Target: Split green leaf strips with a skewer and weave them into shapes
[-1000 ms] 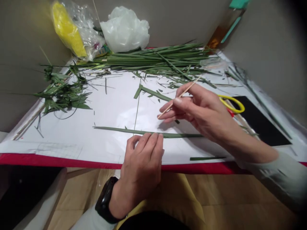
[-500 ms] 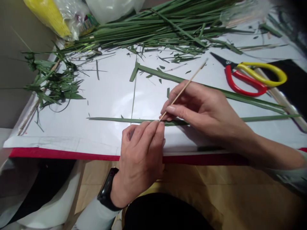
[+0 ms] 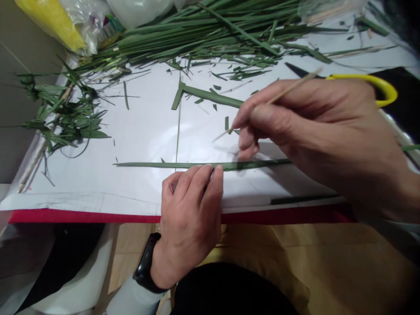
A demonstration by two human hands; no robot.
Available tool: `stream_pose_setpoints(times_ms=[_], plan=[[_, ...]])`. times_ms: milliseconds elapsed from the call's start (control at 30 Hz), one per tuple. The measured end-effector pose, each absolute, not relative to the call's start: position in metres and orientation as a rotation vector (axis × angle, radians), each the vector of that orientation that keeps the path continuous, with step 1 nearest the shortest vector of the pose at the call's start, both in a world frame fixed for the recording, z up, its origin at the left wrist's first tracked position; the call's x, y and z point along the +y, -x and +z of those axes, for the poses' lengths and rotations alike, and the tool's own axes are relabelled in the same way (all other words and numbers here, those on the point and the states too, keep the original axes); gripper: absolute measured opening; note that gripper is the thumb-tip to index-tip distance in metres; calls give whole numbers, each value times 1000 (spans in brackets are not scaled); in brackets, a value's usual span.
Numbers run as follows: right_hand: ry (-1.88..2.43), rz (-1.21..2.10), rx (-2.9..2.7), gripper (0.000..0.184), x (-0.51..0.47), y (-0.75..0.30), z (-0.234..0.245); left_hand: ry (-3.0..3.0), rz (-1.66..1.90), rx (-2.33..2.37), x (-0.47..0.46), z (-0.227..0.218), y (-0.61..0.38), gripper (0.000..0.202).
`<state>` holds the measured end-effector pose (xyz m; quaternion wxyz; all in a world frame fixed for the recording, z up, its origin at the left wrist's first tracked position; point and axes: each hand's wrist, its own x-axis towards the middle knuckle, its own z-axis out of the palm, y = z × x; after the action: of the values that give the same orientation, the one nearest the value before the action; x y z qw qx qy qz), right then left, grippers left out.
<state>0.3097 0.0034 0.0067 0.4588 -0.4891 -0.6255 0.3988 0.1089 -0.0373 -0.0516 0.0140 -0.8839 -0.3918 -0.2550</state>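
Note:
A long narrow green leaf strip (image 3: pixel 144 165) lies across the white table near its front edge. My left hand (image 3: pixel 193 205) presses it down, its curled fingertips closed on the strip. Above and to the right, my right hand (image 3: pixel 318 127) is raised off the strip. It pinches a thin wooden skewer (image 3: pixel 297 84) whose tip points down and left, apart from the leaf. Another leaf strip, folded at its end (image 3: pixel 210 95), lies farther back, partly behind my right hand. The leaf between my right hand's shadow and the right edge is partly hidden.
A large bundle of long green leaves (image 3: pixel 183 33) lies at the back, with cut scraps in front. Leafy woven pieces (image 3: pixel 75 113) sit at the left. Yellow-handled scissors (image 3: pixel 364 78) are partly covered by my right hand. Plastic bags (image 3: pixel 65 26) stand at the back left.
My right hand has lifted the skewer's tip off the leaf strip and come up towards the camera, now covering part of the scissors. My left hand stays on the strip.

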Motion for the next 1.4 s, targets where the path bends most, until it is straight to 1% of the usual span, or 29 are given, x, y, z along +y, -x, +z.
stream_pose_setpoints(times_ms=[67, 167, 233, 333, 367, 500, 633, 767, 1067, 1400], plan=[[1237, 891, -1613, 22, 3, -309, 5, 2758, -783, -1227, -38, -50, -109, 38], [1196, 917, -1628, 25, 2, -307, 2, 2765, -778, -1233, -38, -49, -109, 38], [1196, 947, -1606, 22, 1, -305, -1, 2764, -782, -1233, -38, -49, -109, 38], [1249, 945, -1595, 10, 0, -303, -3, 2761, -803, -1226, -38, -48, -109, 37], [1260, 945, -1601, 9, 0, -303, -3, 2763, -810, -1229, -38, -48, -109, 37], [1259, 914, -1693, 13, 0, -305, -6, 2769, -817, -1268, -39, -47, -109, 38], [1268, 777, -1810, 10, 0, -307, -9, 2765, -809, -1276, -40, -47, -110, 38], [1276, 673, -1922, 13, 1, -307, -9, 2754, -812, -1284, -39, -47, -111, 39], [1178, 554, -2091, 12, 2, -304, -8, 2772, -837, -1273, -38, -47, -111, 37], [1193, 489, -2105, 14, 2, -303, -9, 2782, -851, -1244, -40, -47, -108, 35]])
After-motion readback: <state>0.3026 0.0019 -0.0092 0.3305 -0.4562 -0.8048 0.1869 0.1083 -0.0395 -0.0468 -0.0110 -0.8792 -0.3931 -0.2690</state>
